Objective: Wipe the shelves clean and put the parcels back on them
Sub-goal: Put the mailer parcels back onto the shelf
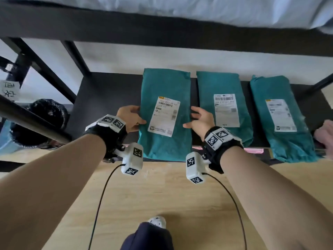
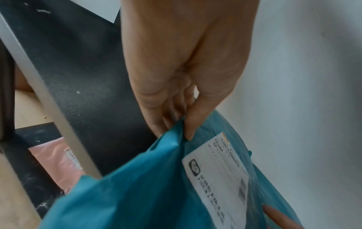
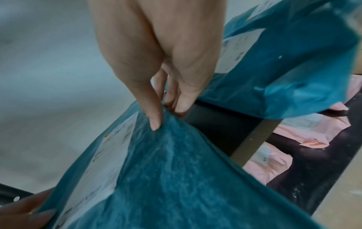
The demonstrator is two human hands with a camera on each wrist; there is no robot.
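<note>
Three teal parcels with white labels lie side by side on the black shelf (image 1: 108, 94). The leftmost teal parcel (image 1: 164, 114) is between my hands. My left hand (image 1: 130, 119) pinches its left edge, thumb on top, as the left wrist view shows on the parcel (image 2: 156, 186) under my left hand (image 2: 182, 124). My right hand (image 1: 199, 120) pinches its right edge, seen on the parcel (image 3: 166, 170) at my right hand (image 3: 164, 111). The middle parcel (image 1: 225, 107) and the right parcel (image 1: 281, 118) lie flat, untouched.
A black frame bar (image 1: 162, 35) of the shelf above runs overhead, with pale fabric on top. Pink parcels (image 3: 274, 162) lie on the level below. A black bag (image 1: 41, 121) sits on the floor at left. A pink cloth (image 1: 324, 134) lies at the shelf's right end.
</note>
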